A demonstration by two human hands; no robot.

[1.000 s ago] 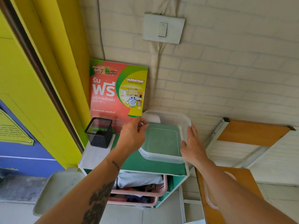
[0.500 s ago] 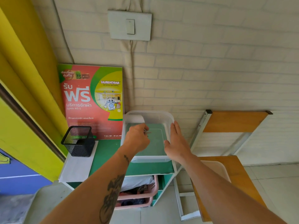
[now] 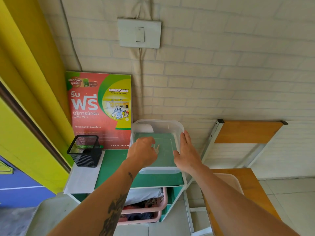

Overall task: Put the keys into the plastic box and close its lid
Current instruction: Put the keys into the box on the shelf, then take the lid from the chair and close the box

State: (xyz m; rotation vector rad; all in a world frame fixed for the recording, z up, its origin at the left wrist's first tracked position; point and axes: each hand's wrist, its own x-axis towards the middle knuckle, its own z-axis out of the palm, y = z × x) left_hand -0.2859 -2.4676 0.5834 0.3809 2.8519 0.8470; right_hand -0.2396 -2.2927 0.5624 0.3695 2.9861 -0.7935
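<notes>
A clear plastic box [image 3: 159, 125] stands open on the green shelf top [image 3: 112, 166] against the brick wall. My left hand [image 3: 142, 152] reaches over its left rim and pinches a small bunch of keys [image 3: 156, 148] that hangs inside the box, just above its floor. My right hand [image 3: 186, 151] lies flat, fingers together, against the outside of the box's right wall. A clear lid [image 3: 228, 181] rests on the wooden surface to the right.
A black mesh pen cup [image 3: 85, 150] sits at the shelf's left end, with a red laundry poster [image 3: 100, 108] leaning behind it. Pink baskets [image 3: 160, 203] fill the shelf below. A folded wooden table [image 3: 247, 132] leans on the wall at right.
My left hand has moved from the box's left rim into the box, lowering the keys. My right hand has stayed on the right wall. The camera view shifted slightly.
</notes>
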